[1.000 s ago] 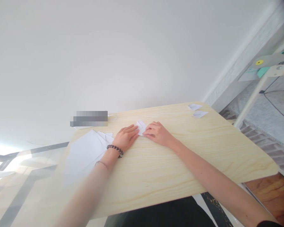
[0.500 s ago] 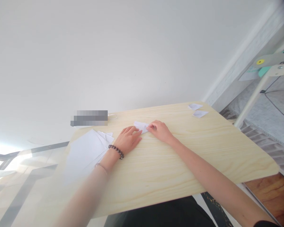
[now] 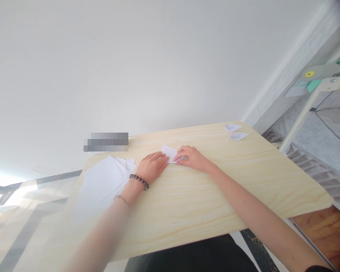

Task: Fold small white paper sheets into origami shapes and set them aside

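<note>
A small folded piece of white paper (image 3: pixel 170 152) lies on the pale wooden table (image 3: pixel 204 196), between my two hands. My left hand (image 3: pixel 152 166), with a dark bead bracelet at the wrist, lies flat with its fingertips pressing the paper's left edge. My right hand (image 3: pixel 190 158) has its fingers curled and pinched on the paper's right side. Both forearms reach in from the near edge.
A fanned stack of white paper sheets (image 3: pixel 102 183) lies at the table's left end. Two small folded white pieces (image 3: pixel 236 132) sit at the far right corner. A white wall rises behind; a white stand leg (image 3: pixel 297 124) and a grey rug are to the right.
My right hand has slid slightly back toward me and curled over the paper's right side; the paper's shape shifted between frames. My left hand has barely moved.
</note>
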Demonstrator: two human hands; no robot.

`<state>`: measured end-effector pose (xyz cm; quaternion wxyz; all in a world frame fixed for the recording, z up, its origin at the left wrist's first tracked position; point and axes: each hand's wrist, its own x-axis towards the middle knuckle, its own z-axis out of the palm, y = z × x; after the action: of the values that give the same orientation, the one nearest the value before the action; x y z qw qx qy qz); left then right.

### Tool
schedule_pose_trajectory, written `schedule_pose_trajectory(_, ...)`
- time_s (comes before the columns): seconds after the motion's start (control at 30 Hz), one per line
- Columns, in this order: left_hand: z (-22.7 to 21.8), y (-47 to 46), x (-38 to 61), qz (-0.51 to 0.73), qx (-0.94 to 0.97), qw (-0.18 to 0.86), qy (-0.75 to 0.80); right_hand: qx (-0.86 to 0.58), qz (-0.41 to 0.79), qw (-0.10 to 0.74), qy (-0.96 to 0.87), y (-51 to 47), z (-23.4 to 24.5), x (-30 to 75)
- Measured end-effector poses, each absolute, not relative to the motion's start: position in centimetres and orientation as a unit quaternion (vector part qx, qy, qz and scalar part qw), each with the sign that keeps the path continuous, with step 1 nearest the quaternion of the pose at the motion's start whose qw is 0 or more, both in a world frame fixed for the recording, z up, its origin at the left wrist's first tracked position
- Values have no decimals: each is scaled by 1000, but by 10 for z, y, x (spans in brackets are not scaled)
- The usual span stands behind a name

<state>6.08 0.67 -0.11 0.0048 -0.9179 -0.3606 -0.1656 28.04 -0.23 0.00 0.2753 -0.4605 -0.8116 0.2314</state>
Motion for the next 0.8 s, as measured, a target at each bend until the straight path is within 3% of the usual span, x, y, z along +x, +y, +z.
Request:
schedule_pose_trajectory(0.37, 1, 4, 68, -146, -911, 16, -385, -496, 230, 282, -788, 1, -4, 275)
schedule_pose_trajectory(0.57, 6, 3, 69, -128, -910, 14, -395, -575, 140, 285, -754, 5, -11, 268)
schedule_pose_trajectory(0.8, 2, 3, 66, -145, -925, 31, -351, -584, 112, 287, -751, 5, -18, 266)
